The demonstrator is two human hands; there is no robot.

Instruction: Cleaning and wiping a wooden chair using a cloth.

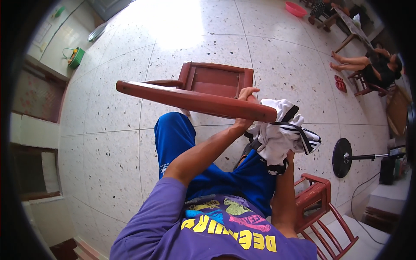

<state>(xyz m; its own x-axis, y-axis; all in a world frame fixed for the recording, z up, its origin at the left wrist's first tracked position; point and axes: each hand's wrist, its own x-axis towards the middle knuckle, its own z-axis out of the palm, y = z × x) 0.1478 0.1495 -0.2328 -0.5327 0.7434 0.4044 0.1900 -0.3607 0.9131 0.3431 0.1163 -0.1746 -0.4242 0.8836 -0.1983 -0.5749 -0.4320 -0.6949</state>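
Observation:
A red-brown wooden chair is in front of me, its long curved top rail crossing above my knees. My left hand grips the chair back near the right end of that rail, which covers part of the hand; the thumb and fingers show beyond it. My right hand holds a bunched white and grey cloth with black trim and stripes, perhaps a garment. The cloth hides most of this hand and hangs just right of the rail's end.
A second red wooden chair stands close on my right, near a round black stand base with a cable behind. A person sits barefoot at far right by red slippers. Far off are a pink basin and a green basket.

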